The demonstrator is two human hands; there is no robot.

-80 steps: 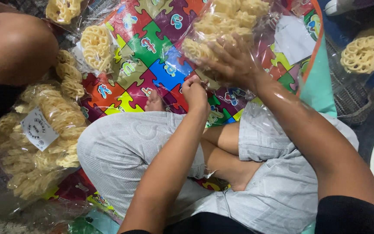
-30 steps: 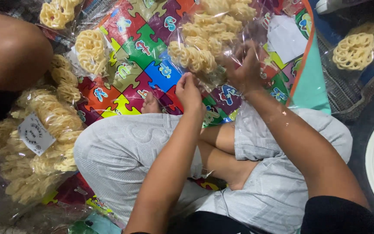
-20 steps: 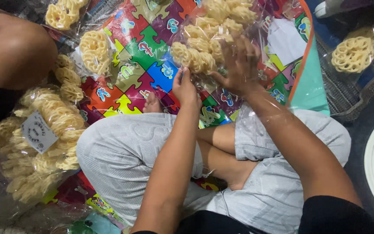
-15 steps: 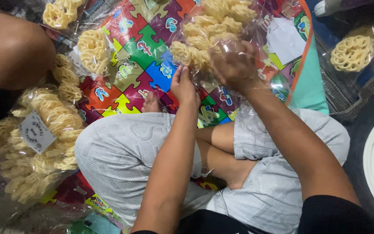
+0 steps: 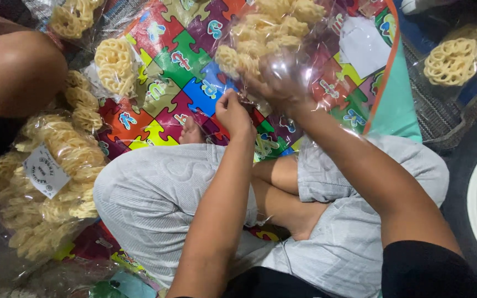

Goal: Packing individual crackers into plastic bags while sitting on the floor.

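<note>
- Another person's knee (image 5: 20, 74) at 10 o'clock, bare, beside packed snacks.
- Big clear bag of yellow flower-shaped crackers (image 5: 51, 187) at 9 o'clock on the floor, white paper label (image 5: 43, 170) on it.
- Smaller cracker packs (image 5: 114, 63) at 11 o'clock, lying on the colourful puzzle mat (image 5: 189, 60).
- Left hand (image 5: 234, 113) just above centre, closed in a pinch on the lower edge of the clear plastic bag (image 5: 305, 72), thumb and fingertips pressed together.
- Clear plastic bag at 12 to 1 o'clock, lifted off the mat, lattice crackers (image 5: 266, 33) stacked in its upper part.
- Right hand (image 5: 277, 83) at 12 o'clock, seen through the plastic, fingers curled and gripping the bag just under the crackers; touching the left hand's side of the film.
- White paper sheet (image 5: 362, 44) at 1 o'clock on the mat.
- Single round cracker (image 5: 452, 60) in plastic at 2 o'clock, well apart from the hands.
- Person's crossed legs in grey shorts (image 5: 161, 193) fill the lower middle.
</note>
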